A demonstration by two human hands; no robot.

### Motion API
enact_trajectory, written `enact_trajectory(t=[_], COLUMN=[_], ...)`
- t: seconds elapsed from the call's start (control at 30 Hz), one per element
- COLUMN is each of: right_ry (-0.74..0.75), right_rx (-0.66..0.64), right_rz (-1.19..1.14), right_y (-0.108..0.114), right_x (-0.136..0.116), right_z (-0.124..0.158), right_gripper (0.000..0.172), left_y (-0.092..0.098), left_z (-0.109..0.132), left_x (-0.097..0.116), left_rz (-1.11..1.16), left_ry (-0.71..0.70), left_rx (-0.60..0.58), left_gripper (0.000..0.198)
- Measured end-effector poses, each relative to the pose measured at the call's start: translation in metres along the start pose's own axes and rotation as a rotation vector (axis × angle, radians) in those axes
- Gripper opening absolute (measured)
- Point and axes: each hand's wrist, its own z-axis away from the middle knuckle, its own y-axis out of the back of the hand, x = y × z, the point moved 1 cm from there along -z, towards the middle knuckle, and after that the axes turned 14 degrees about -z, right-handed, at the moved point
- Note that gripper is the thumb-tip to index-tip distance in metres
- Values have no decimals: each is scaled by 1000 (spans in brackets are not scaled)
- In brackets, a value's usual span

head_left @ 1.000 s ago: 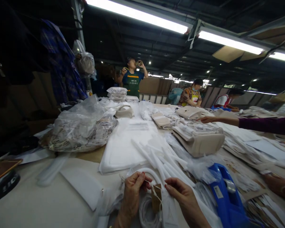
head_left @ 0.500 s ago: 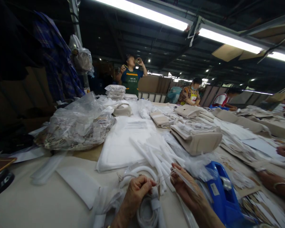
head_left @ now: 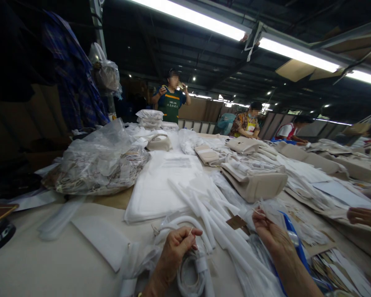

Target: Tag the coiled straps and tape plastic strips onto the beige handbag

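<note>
My left hand (head_left: pixel 181 247) is closed, pinching a thin pale string above a wrapped coil of strap (head_left: pixel 191 274). To the right, my right hand (head_left: pixel 270 233) has its fingers curled round a thin string, over the blue tape dispenser (head_left: pixel 299 247). A small brown tag (head_left: pixel 235 222) hangs beside it, left of the fingers, with clear plastic around. White foam tubes (head_left: pixel 208 218) lie between and beyond the two hands. Behind them is a stack of white sheets or bags (head_left: pixel 160 185).
A heap of clear plastic (head_left: pixel 102 161) sits at the left, a beige bag (head_left: pixel 255 177) at the right. Another person's hand (head_left: pixel 366 218) reaches in at the right edge. A person in a green apron (head_left: pixel 170 103) and others stand behind the table.
My right hand has moved right and slightly up, away from my left hand, and the brown tag now shows beside it. The other person's hand at the right edge has shifted. My left hand stays nearly in place.
</note>
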Motion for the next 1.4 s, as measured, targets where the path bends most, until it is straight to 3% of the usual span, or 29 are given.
enact_trajectory(t=[0.1, 0.2, 0.27, 0.33, 0.4, 0.47, 0.5, 0.6, 0.7, 0.73, 0.87, 0.93, 0.97, 1.03, 1.1, 1.17, 1.27, 1.4], right_ry=[208, 381, 429, 419, 501, 604, 618, 427, 246, 221, 257, 285, 264, 144, -13, -135, -337, -599], right_rx=[94, 17, -191, -514, -840, -1006, -1021, -839, -464, -355, -75, -32, -81, -301, -560, -715, -858, -976], right_rz=[320, 608, 734, 798, 842, 837, 805, 633, 511, 474, 293, 323, 408, 644, 837, 897, 929, 909], right_y=[13, 8, -5, -24, -45, -61, -66, -69, -62, -60, -63, -69, -73, -79, -83, -86, -90, -97], right_x=[-8, -2, 14, 36, 57, 72, 76, 78, 61, 52, 11, 2, 3, 22, 54, 91, 135, 160], right_z=[2, 32, 63, 94, 118, 130, 131, 121, 103, 97, 79, 73, 69, 62, 55, 49, 42, 39], right_gripper=[12, 19, 25, 27, 37, 42, 41, 27, 3, 4, 21, 27, 29, 34, 33, 22, 12, 10], left_y=[2, 2, 1, -1, -2, -2, -2, 4, 12, 14, 13, 11, 11, 11, 13, 14, 14, 13], left_z=[0, -1, -2, -2, -2, -1, -1, -1, 0, 0, -2, -3, -4, -6, -8, -9, -8, -8], left_x=[3, 4, 3, 3, 3, 3, 3, 2, -2, -4, -10, -13, -15, -17, -18, -19, -17, -17], left_rz=[93, 177, 183, 158, 115, 45, -3, -215, -545, -668, -1074, -1203, -1252, -1314, -1336, -1334, -1319, -1257], left_ry=[9, 18, 27, 38, 48, 52, 53, 42, 35, 39, 89, 141, 168, 209, 234, 248, 239, 242], left_rx=[20, 28, 40, 41, 45, 58, 69, 180, 379, 421, 358, 286, 256, 197, 153, 139, 163, 190], left_gripper=[31, 29, 28, 29, 31, 30, 30, 35, 33, 30, 24, 28, 30, 32, 34, 37, 44, 46])
